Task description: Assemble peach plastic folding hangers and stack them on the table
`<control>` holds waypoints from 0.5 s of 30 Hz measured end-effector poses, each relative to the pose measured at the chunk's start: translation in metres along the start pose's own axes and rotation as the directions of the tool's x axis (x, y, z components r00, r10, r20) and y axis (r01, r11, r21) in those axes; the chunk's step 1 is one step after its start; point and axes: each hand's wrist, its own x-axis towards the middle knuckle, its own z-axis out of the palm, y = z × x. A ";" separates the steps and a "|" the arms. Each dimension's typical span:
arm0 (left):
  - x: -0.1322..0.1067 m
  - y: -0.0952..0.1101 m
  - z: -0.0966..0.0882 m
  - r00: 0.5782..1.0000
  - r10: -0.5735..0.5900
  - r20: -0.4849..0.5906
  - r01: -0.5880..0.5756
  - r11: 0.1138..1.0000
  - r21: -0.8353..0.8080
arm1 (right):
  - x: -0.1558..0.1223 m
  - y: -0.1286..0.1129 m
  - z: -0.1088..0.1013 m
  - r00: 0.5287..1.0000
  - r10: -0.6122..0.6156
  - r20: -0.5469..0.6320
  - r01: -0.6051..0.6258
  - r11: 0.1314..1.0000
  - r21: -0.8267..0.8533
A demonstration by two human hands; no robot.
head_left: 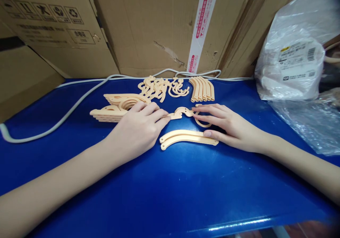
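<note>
My left hand (138,126) lies palm down on the blue table (170,188), fingers stretched out with the tips pressing one end of a peach plastic hook piece (182,113). My right hand (225,124) is also flat, fingertips on the hook's other end and thumb touching a pair of curved peach arms (186,137) lying just in front. Behind my left hand is a stack of curved peach parts (117,107).
At the back lie a heap of small hook pieces (162,87) and a row of curved strips (202,89). A white cable (74,105) runs along the left. Cardboard boxes (148,25) wall the back; plastic bags (292,68) sit at right.
</note>
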 end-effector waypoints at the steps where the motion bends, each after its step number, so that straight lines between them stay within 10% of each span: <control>1: 0.000 0.000 -0.001 1.000 0.002 -0.004 -0.002 1.000 0.001 | 0.000 0.000 0.000 1.000 0.001 -0.013 -0.001 1.000 0.004; 15: 0.003 0.015 -0.020 0.994 0.021 -0.103 -0.050 0.955 -0.291 | 0.001 0.012 0.000 0.990 0.022 -0.141 -0.021 1.000 0.003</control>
